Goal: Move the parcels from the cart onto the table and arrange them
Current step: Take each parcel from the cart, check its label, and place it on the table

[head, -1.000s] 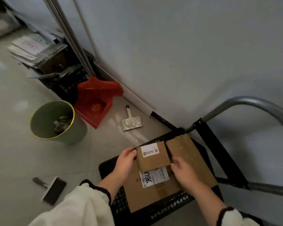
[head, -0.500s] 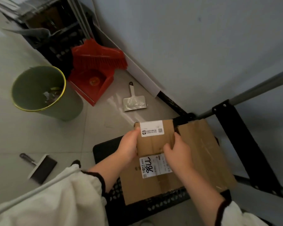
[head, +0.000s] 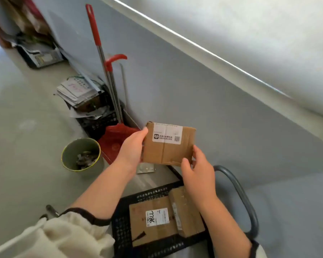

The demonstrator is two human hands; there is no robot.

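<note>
The small parcel (head: 169, 144) is held in the air in front of the grey wall (head: 203, 94), above and beyond the cart (head: 123, 231), with its broad labelled face turned toward the camera. Its long axis runs left to right, dipping a little toward the right; the white label sits along the top edge and a tape seam crosses the short way down the middle. Both hands have hold of it: the left hand (head: 131, 148) grips the left short edge, thumb on the front near the upper corner and fingers hidden behind, while the right hand (head: 198, 170) pinches the lower right corner, thumb at the bottom edge and fingers curled round the right edge. On the cart's black perforated deck a flat parcel (head: 149, 220) lies label up, and a narrower parcel (head: 186, 211) lies touching its right side. The cart's curved handle (head: 241, 196) rises at the right. Along the wall behind the held parcel stand a red dustpan (head: 117, 138) and a red-handled broom (head: 93, 27); a green bin (head: 80, 155) holding scraps sits on the floor (head: 26, 155) just left of the dustpan, and further back a stack of papers (head: 76, 90) rests on a black crate (head: 97, 125)
</note>
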